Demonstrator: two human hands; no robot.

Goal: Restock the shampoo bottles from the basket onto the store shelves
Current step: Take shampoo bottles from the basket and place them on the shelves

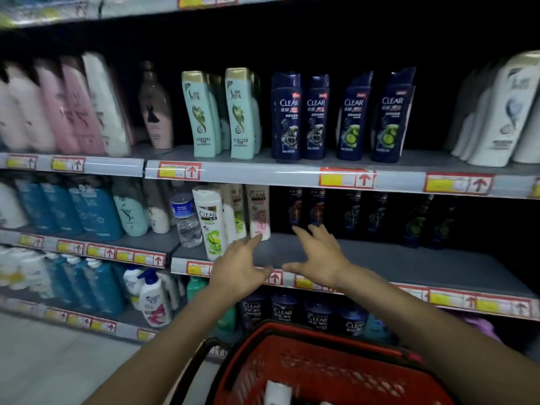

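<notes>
Navy bottles [286, 118], four, stand above two spread hands [236, 267] [318, 258] and one red basket [336, 334].

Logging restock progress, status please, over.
Open and empty: left hand, right hand, over the middle shelf. White bottle in the red basket. Water bottle on that shelf, left of both hands.

We see dim light; the shelves [409, 258] sink into black at far right, pink bottles [67, 106] blur at left, edges bend.
</notes>
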